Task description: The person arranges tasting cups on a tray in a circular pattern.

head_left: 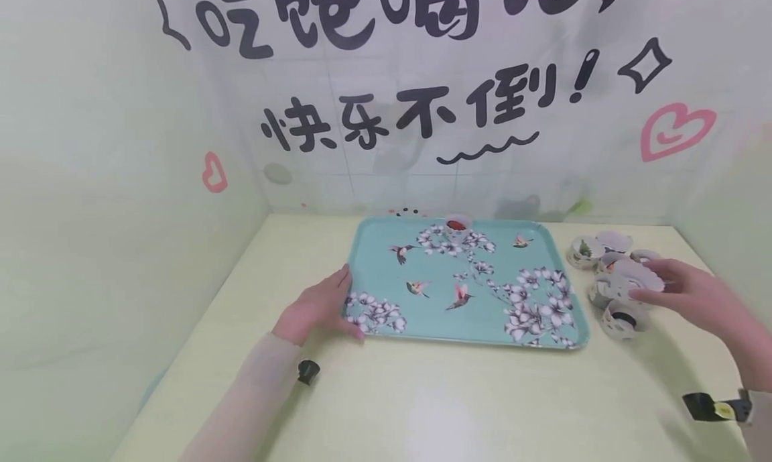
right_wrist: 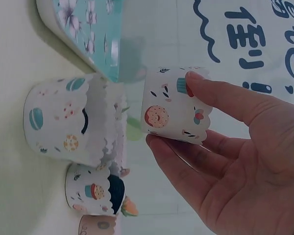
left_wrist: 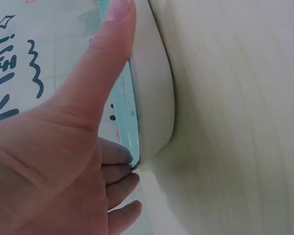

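Note:
A light-blue tray (head_left: 446,267) printed with hummingbirds and white blossoms lies on the table. My left hand (head_left: 319,304) touches its near left corner, fingers along the left edge and the thumb straight along the front side. In the right wrist view, the thumb and fingers of my right hand (right_wrist: 235,147) pinch a white paper baking cup (right_wrist: 171,105) printed with a doughnut and cupcakes. The cup is raised above other cups, right of the tray; its inside is hidden. Near the tray's back edge stands another paper cup (head_left: 458,224) with something red in it.
Several paper cups cluster right of the tray, among them a cup with green contents (head_left: 584,251) and a front cup with something dark inside (head_left: 622,318). Behind the table hangs a white sheet (head_left: 374,160) with dark lettering; pale walls (head_left: 120,214) flank both sides.

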A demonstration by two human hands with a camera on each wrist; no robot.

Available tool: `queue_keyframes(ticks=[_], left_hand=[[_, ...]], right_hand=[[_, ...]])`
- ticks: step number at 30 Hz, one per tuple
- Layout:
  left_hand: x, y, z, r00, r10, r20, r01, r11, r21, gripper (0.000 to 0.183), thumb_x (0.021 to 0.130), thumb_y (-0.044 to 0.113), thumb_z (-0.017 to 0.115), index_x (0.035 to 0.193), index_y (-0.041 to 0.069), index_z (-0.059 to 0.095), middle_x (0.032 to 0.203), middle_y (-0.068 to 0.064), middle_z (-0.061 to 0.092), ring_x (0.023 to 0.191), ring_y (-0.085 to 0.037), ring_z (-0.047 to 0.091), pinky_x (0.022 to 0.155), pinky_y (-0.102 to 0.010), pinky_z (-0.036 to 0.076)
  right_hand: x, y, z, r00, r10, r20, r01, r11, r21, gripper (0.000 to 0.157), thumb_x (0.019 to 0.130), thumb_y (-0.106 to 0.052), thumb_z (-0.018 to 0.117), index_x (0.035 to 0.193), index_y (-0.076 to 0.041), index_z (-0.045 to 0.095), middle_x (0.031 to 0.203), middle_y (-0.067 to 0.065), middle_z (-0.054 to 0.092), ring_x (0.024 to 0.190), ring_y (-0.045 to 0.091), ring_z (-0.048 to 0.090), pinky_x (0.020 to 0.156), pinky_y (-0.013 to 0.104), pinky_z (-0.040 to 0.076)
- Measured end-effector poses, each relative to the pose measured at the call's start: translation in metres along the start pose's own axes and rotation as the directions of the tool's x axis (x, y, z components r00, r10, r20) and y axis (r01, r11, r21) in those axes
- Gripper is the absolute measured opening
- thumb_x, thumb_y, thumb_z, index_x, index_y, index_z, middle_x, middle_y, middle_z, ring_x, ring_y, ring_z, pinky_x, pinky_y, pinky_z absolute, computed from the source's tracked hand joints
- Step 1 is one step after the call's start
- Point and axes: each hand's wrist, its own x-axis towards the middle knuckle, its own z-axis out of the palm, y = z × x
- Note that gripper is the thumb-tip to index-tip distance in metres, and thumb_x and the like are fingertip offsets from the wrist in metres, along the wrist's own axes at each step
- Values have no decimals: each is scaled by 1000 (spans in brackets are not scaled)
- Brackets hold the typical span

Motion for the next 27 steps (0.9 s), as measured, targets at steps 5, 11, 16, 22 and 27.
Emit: queue_keyframes(ticks=[5, 11, 16, 22, 27], left_hand=[[1, -1, 0, 1000, 23, 9, -23, 1000, 10, 139, 62, 64, 84, 158, -5, 10, 166, -24, 9, 154, -40, 16, 126, -51, 23], [10, -3, -3, 998, 58, 7, -58, 997, 48, 139, 66, 67, 80, 157, -7, 7, 166, -25, 7, 155, -40, 9, 128, -52, 14], [16, -1, -5, 999, 46, 16, -46, 998, 31, 142, 64, 68, 81, 157, -6, 4, 167, -24, 5, 156, -38, 8, 129, -50, 14], [14, -4, 1, 1000, 29, 6, -30, 999, 27, 143, 61, 67, 83, 157, -6, 6, 167, -24, 8, 155, -38, 12, 128, -49, 17], [5, -5, 1, 1000, 21, -3, -21, 1000, 23, 142, 60, 65, 85, 157, -8, 10, 165, -26, 11, 154, -41, 15, 127, -51, 20]], right_hand=[[13, -14, 8, 999, -52, 8, 52, 998, 17, 71, 92, -30, 72, 138, 15, 43, 133, 44, 48, 116, 63, 52, 77, 38, 60], [25, -32, 9, 997, -49, 53, 50, 999, -1, 74, 94, -37, 69, 141, 12, 42, 137, 42, 46, 119, 61, 50, 93, 67, 50], [38, -47, 12, 995, -62, 83, 60, 998, 28, 75, 94, -38, 68, 143, 11, 40, 140, 41, 45, 123, 61, 48, 98, 70, 46], [56, -69, 26, 991, -79, 108, 72, 995, 68, 78, 93, -44, 69, 143, 9, 41, 142, 39, 45, 126, 58, 48, 100, 67, 47], [70, -89, 39, 985, -118, 125, 104, 988, 115, 76, 93, -40, 69, 145, 8, 41, 144, 37, 45, 127, 54, 48, 101, 64, 47]])
